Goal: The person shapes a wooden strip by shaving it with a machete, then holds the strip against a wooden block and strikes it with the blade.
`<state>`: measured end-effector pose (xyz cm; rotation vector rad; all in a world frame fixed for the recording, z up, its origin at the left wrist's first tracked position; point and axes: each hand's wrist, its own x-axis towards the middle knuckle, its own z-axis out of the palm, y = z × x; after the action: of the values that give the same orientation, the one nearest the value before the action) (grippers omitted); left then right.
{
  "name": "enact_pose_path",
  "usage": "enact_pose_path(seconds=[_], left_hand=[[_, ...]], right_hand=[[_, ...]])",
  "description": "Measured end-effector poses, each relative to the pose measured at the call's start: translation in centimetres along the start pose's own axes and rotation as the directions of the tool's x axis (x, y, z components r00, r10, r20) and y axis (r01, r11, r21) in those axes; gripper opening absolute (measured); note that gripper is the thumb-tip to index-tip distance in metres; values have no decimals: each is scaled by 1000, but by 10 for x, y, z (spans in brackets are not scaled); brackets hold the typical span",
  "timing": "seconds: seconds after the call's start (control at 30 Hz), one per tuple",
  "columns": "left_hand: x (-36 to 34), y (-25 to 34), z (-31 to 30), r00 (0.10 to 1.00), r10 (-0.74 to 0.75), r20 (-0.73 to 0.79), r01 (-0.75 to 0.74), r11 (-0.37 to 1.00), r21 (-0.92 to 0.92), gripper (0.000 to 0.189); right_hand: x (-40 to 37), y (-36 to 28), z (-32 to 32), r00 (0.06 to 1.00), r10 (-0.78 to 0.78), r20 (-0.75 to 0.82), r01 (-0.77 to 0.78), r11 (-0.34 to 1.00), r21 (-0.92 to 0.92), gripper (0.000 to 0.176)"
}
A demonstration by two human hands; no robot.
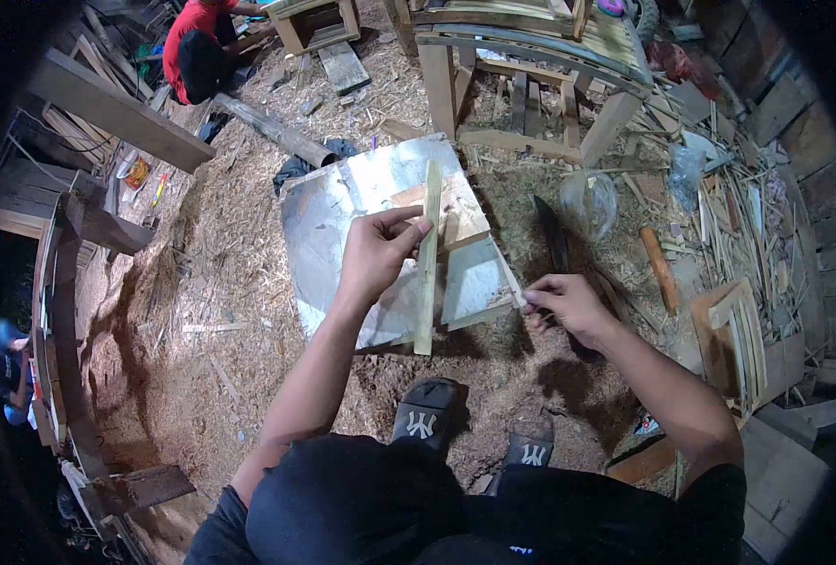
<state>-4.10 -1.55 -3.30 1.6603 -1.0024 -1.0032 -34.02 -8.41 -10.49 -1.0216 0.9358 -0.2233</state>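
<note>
My left hand (pixel 382 250) is closed, pinching a long pale wooden strip (pixel 426 282) near its middle; the strip stands roughly lengthwise in front of me, above the board. My right hand (pixel 570 306) is closed at the fingertips on the near end of a thin wood sliver (pixel 509 273), beside the board's right edge. Below both hands lies a pale, scuffed flat board (pixel 319 254) on the ground. A wooden block (pixel 463 223) rests on it, partly hidden behind the strip. Right of the board is a dark blade-like tool (pixel 551 231), its near part in shadow.
Sawdust and shavings (pixel 201 320) cover the floor. Wooden frames (pixel 521 141) stand ahead, and a curved frame (pixel 64 311) at left. Offcuts (pixel 738 226) pile up at right, near a brown stick (pixel 660 268). A person in a red shirt (pixel 187 42) crouches at far left.
</note>
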Motion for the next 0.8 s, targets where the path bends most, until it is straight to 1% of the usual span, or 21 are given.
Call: enact_pose_path(seconds=[0.07, 0.1, 0.13, 0.17, 0.23, 0.27, 0.3, 0.33, 0.37, 0.4, 0.43, 0.47, 0.5, 0.53, 0.57, 0.6, 0.63, 0.67, 0.73, 0.77, 0.8], left_hand=[[-1, 5, -5, 999, 30, -19, -29, 999, 46, 32], [-3, 11, -8, 999, 43, -13, -42, 996, 81, 29], [-4, 13, -12, 998, 55, -7, -53, 992, 117, 26], [-3, 10, -16, 998, 61, 4, -61, 989, 136, 22], [-5, 12, -24, 999, 16, 29, -21, 984, 177, 21], [-6, 15, -27, 998, -26, 55, 13, 977, 215, 21], [-11, 25, -28, 992, -108, 68, 83, 951, 298, 20], [-12, 20, -30, 991, -118, 63, 94, 949, 301, 20], [-11, 12, -32, 994, -58, 94, 21, 936, 351, 20], [-11, 8, -35, 992, 2, 129, -54, 915, 400, 20], [-16, 18, -36, 981, -115, 156, 43, 914, 403, 22], [-16, 24, -39, 981, -123, 151, 50, 909, 414, 22], [-16, 28, -42, 970, -139, 199, 26, 875, 483, 24], [-16, 30, -46, 955, -160, 248, -2, 837, 548, 26], [-12, 24, -53, 952, -103, 290, -81, 825, 560, 30], [-12, 27, -55, 951, -111, 288, -75, 821, 565, 30], [-13, 32, -56, 947, -118, 299, -85, 805, 587, 32], [-13, 39, -56, 943, -125, 309, -95, 788, 608, 34], [-13, 52, -55, 940, -175, 293, -54, 771, 635, 31], [-13, 54, -54, 926, -248, 284, 1, 755, 656, 29], [-13, 54, -53, 908, -318, 274, 53, 736, 675, 27]], right_hand=[[-1, 13, -21, 999, -37, -15, 36, 999, -32, 18], [5, 27, -36, 986, -101, -134, 58, 955, -291, 23], [6, 34, -43, 954, -191, -229, 42, 846, -531, 29], [3, 42, -50, 956, -188, -225, 42, 848, -529, 29], [-9, 52, -53, 797, -538, -275, -60, 383, -922, 42], [-10, 67, -59, 801, -533, -273, -55, 387, -920, 42], [-12, 70, -55, 840, -438, -322, -138, 401, -906, 48], [-13, 70, -52, 867, -337, -368, -221, 403, -888, 53], [-18, 67, -53, 915, -54, -400, -353, 372, -858, 65], [-17, 73, -54, 918, -50, -393, -347, 376, -859, 65], [-15, 87, -57, 928, -120, -353, -281, 397, -874, 70], [-13, 107, -62, 931, -189, -312, -213, 414, -885, 75], [-2, 118, -55, 821, -509, -257, -56, 376, -925, 82], [2, 123, -59, 825, -505, -255, -49, 386, -921, 82], [6, 126, -68, 881, -340, -328, -190, 382, -904, 79], [-1, 102, -60, 902, -167, -399, -325, 349, -879, 77], [-6, 90, -58, 915, -177, -363, -301, 300, -905, 65], [-4, 81, -61, 917, -175, -358, -295, 304, -906, 65], [4, 71, -64, 955, 120, -270, -292, 526, -799, 61], [20, 104, -83, 958, 121, -261, -285, 528, -800, 61], [45, 162, -115, 953, 237, -191, -302, 815, -495, 57]])
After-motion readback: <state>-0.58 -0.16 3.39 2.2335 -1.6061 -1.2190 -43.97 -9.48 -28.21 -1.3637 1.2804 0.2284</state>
